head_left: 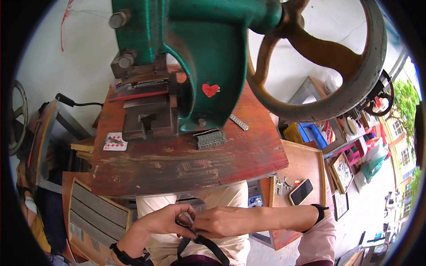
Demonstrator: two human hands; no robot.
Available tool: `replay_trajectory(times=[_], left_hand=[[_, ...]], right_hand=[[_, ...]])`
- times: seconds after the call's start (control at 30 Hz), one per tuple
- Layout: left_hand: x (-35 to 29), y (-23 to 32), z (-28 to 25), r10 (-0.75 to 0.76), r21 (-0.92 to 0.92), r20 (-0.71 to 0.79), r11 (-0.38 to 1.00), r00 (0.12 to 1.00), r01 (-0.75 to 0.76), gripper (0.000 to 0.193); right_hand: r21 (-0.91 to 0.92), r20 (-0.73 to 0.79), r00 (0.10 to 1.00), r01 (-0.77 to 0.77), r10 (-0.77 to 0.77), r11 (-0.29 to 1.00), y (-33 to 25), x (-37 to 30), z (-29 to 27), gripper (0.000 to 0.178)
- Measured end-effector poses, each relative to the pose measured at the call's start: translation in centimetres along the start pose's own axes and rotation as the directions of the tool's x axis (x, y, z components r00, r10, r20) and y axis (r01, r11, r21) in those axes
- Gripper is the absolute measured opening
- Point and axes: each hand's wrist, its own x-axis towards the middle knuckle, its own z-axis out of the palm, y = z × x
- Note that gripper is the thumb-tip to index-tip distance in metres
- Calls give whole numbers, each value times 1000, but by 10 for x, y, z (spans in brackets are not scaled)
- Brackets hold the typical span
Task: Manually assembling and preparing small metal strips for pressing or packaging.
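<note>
Currently we pinch the black woven strap (200, 241) between left hand (165, 220) and right hand (224, 221) (fingertips together); best kept taut.

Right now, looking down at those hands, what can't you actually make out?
- Head view: what the left hand and right hand pinch together; the fingers cover it.
- Where the black strap ends: cut off by the lower edge.
- The small metal parts beside the phone: too small to identify.

Bare forearms at the frame's bottom, black wristband on left hand (166, 220), black watch strap beside right hand (224, 221), pink sleeve lower right
</note>
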Motion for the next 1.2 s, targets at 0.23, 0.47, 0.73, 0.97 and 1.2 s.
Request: replay_trajectory(times=[0.23,0.47,0.73,0.97,1.2], left_hand=[[17,-42,-14,-44,-69,421,994,906,80,58],[4,-8,12,-43,186,30,982,999,37,47],[11,-3,16,-156,234,285,968,946,89,52],[-2,16,40,-53,536,-18,842,998,55,52],[-1,22,47,-59,623,-40,779,997,71,47]], right_hand=[[-43,68,985,161,-158,986,1,1,33,25],[89,-31,985,-167,170,982,11,-19,53,28],[-204,-162,965,174,-208,964,-13,-27,48,22],[10,-143,988,58,-56,998,-1,-41,54,29],[-60,-162,980,107,-115,992,-2,-47,54,27]])
